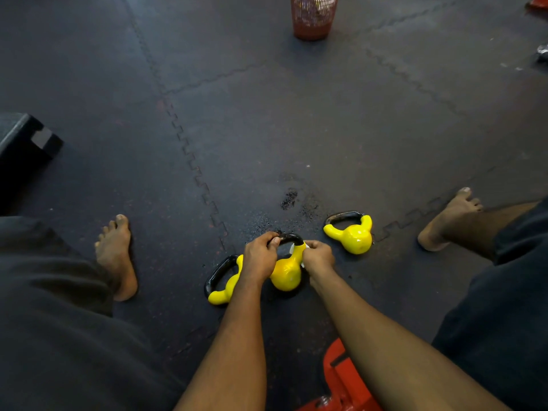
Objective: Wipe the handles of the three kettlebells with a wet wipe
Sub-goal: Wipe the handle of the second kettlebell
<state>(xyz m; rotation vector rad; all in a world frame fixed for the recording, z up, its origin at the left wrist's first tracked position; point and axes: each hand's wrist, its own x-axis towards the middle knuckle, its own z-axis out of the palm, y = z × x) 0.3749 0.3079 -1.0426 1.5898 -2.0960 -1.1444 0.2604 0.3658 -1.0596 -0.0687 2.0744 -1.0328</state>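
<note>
Left hand (260, 256) grips middle kettlebell's (286, 274) black handle (290, 237), steadying it. Right hand (318, 256) pinches wet wipe (292, 248) against handle's right side. Left kettlebell (221, 293) and right kettlebell (355, 237) lie alongside, within reach.

Left grip (260, 258) curls round the handle (290, 237) of the middle kettlebell (286, 274); right grip (318, 257) pinches a white wipe (292, 248) against it.
</note>
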